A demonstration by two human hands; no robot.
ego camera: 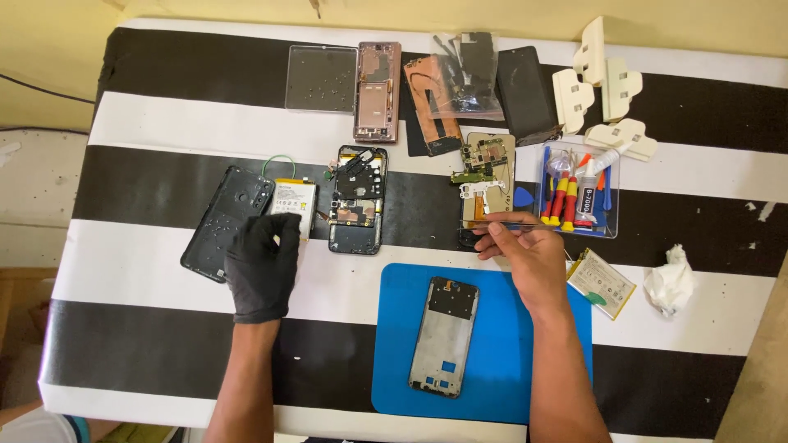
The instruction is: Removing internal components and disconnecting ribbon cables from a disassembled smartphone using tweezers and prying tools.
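Across the whole view runs a table under a black-and-white striped cloth [164, 123], its left edge against a yellowish wall and floor, its near edge by the person's body. Farthest left, a black phone back cover [215, 221] lies beside the gloved left hand [263, 267], whose fingers rest curled on the cover's right edge and on a white phone battery [295, 205]; whether they pinch anything, I cannot tell. Just right of that hand sits an opened phone body with exposed boards [358, 199], and beyond it a clear plastic lid [320, 78] and a pink phone frame [377, 90]. Between the forearms, on a blue work mat [509, 344], lies a bare phone mid-frame [444, 336], untouched, with open mat around it. The bare right hand [525, 250] pinches thin tweezers [505, 218] between thumb and fingertips, over another opened phone [484, 176]. Right of that grip crowd a clear tray of screwdrivers and glue [579, 193], a second battery [602, 283], white clips [603, 90] and a crumpled tissue [669, 279].
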